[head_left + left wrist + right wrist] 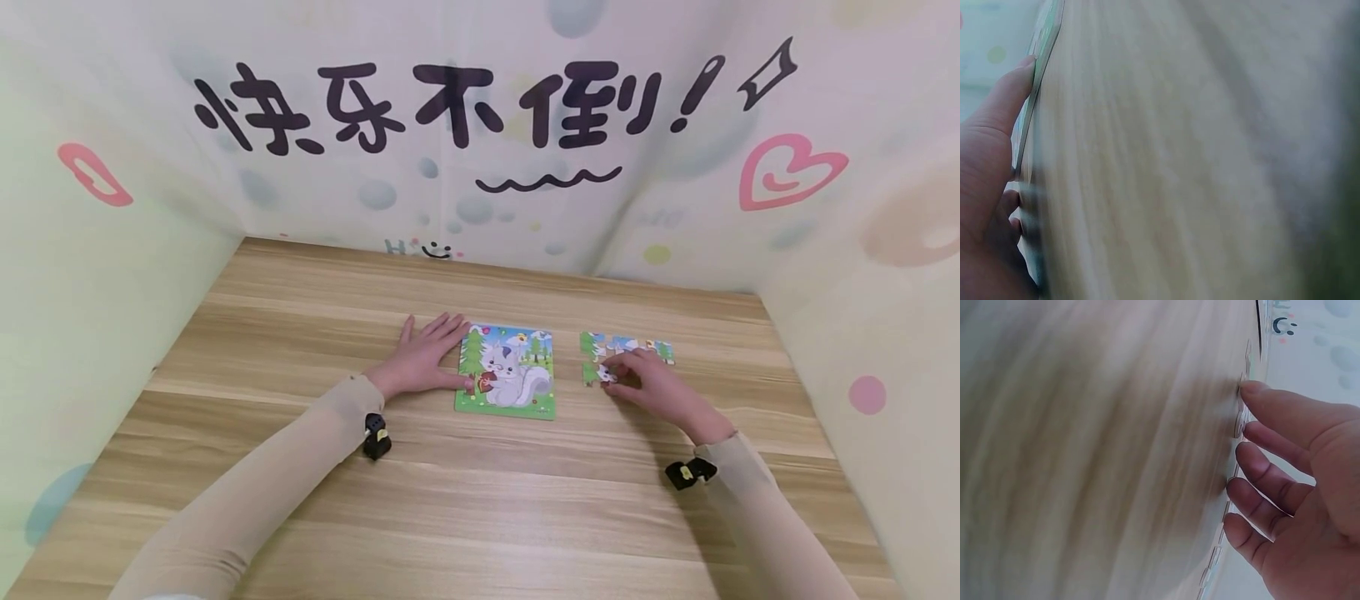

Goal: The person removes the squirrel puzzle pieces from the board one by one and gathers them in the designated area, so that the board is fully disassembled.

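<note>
A square picture puzzle (517, 383) of a grey squirrel with an acorn lies flat on the table. My left hand (423, 358) rests at its left side with the fingers spread, the thumb touching the puzzle's left part. In the left wrist view that thumb (1007, 94) lies against the board's edge. To the right, my right hand (652, 383) pinches a small puzzle piece (604, 374) between thumb and fingers, low at the table. Other loose puzzle pieces (592, 342) lie just beyond, some partly hidden behind the hand.
The wood-grain table (480, 508) stretches around the puzzle. A printed cloth (450, 175) with black characters and pink hearts hangs behind it and along both sides. Each wrist wears a small black camera (377, 437) over a beige sleeve (277, 475).
</note>
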The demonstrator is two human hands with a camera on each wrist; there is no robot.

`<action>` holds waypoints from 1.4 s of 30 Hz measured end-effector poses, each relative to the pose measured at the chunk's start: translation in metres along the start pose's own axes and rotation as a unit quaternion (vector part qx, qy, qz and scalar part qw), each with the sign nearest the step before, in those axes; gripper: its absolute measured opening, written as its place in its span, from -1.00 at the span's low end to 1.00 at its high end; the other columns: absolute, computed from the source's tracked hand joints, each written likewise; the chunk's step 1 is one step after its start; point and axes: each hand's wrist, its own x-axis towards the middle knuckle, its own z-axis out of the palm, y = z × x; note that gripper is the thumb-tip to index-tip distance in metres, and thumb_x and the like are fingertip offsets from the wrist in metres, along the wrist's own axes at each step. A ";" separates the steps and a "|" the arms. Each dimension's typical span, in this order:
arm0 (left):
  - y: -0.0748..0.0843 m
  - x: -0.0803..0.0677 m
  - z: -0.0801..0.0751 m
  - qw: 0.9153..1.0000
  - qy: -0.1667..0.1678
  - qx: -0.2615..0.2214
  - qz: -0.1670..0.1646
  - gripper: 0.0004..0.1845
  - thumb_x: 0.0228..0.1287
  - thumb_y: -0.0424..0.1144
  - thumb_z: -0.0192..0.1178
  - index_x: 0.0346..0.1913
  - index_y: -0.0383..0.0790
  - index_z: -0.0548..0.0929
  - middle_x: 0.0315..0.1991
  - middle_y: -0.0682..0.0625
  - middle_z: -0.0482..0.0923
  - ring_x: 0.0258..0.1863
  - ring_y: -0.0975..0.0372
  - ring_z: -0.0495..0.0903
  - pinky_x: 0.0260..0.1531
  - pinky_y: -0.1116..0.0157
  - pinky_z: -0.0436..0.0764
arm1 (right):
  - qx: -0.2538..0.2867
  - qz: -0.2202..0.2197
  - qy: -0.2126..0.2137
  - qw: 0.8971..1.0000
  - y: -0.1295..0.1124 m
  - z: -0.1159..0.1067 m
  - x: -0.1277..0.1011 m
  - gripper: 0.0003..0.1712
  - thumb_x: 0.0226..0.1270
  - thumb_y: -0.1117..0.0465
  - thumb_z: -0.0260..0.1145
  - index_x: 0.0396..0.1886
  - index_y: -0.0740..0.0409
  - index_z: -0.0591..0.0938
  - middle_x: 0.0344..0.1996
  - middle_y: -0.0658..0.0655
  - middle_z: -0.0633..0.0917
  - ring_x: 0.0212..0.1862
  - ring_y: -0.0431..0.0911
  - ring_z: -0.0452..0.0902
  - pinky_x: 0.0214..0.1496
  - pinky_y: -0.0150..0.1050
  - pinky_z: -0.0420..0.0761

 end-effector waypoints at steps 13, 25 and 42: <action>0.003 -0.003 -0.004 1.000 -0.002 -0.002 -0.001 0.16 0.26 0.38 0.31 0.70 -0.11 0.00 0.72 -0.06 -0.16 0.69 0.00 -0.25 0.51 -0.32 -0.47 | 0.000 -0.009 0.017 1.000 -0.008 -0.003 0.001 -0.59 0.39 0.23 0.47 0.17 0.25 0.67 -0.13 0.16 0.71 -0.03 0.07 0.52 0.05 0.07 0.56; 0.004 -0.001 -0.007 1.000 -0.014 0.011 0.003 0.16 0.28 0.41 0.27 0.70 -0.12 -0.02 0.72 -0.07 -0.17 0.69 -0.02 -0.25 0.50 -0.34 -0.44 | -0.017 -0.040 0.008 0.999 -0.047 0.004 0.023 -0.62 0.45 0.19 0.41 0.15 0.27 0.68 -0.13 0.14 0.71 -0.04 0.06 0.61 0.07 0.06 0.63; 0.003 -0.002 -0.006 1.000 -0.018 0.010 0.006 0.18 0.26 0.42 0.27 0.70 -0.12 -0.04 0.72 -0.07 -0.19 0.69 0.00 -0.28 0.50 -0.34 -0.46 | 0.010 -0.082 -0.043 0.996 -0.093 0.027 0.064 -0.58 0.44 0.19 0.40 0.19 0.32 0.65 -0.25 0.04 0.68 -0.13 0.01 0.55 0.04 -0.03 0.59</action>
